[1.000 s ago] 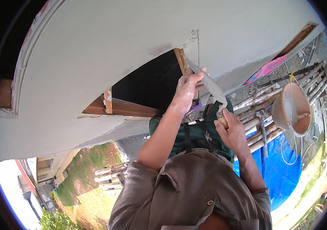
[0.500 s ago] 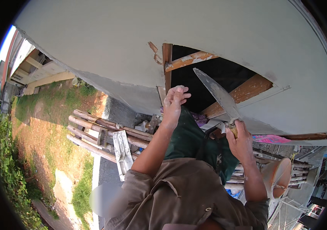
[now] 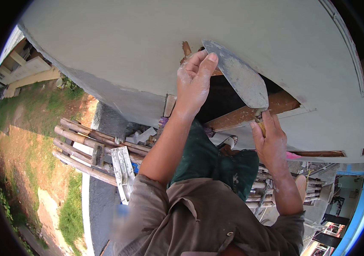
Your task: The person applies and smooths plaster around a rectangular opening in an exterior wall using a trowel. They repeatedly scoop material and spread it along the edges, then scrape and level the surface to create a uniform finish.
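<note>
My right hand grips the yellowish handle of a pointed trowel, its long grey blade smeared with a pale coating. The blade slants up and to the left, in front of a dark opening in the pale wall. At the blade's tip is my left hand, its fingers curled and the thumb lying over the blade's left edge. White powder or plaster marks the fingers of that hand. A slanting wooden board crosses the lower part of the opening, and a splintered bit of wood shows beside its upper left corner.
Bamboo poles run along below the wall on both sides of my legs. A plaster-smeared metal channel piece leans across them at left, near rubble. Grassy ground lies far left; a blue-edged doorway is at right.
My left hand has moved up to the trowel's tip and its thumb now overlaps the blade. The trowel has risen and turned to show its face more broadly. The whole view has shifted.
</note>
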Tool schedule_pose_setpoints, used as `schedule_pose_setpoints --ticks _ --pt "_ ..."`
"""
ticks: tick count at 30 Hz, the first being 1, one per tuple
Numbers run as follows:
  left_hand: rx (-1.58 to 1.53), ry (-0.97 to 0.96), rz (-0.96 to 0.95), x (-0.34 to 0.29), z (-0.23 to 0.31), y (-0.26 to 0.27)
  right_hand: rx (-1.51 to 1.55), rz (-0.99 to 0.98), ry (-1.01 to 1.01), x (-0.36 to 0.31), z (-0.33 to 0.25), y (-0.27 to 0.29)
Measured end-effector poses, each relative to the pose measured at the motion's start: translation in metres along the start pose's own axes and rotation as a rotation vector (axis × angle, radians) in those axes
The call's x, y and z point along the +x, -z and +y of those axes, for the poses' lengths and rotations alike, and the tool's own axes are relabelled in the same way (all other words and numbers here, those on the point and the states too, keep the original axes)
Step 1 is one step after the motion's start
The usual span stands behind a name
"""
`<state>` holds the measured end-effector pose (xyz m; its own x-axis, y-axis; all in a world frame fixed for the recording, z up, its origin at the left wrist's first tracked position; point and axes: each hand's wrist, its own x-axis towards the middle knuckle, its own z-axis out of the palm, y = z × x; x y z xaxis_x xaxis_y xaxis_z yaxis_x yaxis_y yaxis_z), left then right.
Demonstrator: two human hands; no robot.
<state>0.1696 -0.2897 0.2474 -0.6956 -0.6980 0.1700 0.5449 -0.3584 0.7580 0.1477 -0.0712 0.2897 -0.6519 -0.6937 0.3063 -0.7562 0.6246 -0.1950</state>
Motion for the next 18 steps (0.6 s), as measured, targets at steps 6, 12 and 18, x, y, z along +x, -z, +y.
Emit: schedule_pose_setpoints --ticks 6,12,18 --pt "0.029 0.025 -0.061 0.018 -0.001 -0.003 0.007 0.029 -0.036 0.014 -0.001 0.005" --pt "0.067 0.052 -0.039 0.019 -0.018 0.004 0.008 -0.047 -0.024 0.017 0.009 0.004" --pt "-0.041 0.031 0.003 0.004 -0.023 0.005 -0.002 -0.014 -0.038 0.008 0.007 -0.001"
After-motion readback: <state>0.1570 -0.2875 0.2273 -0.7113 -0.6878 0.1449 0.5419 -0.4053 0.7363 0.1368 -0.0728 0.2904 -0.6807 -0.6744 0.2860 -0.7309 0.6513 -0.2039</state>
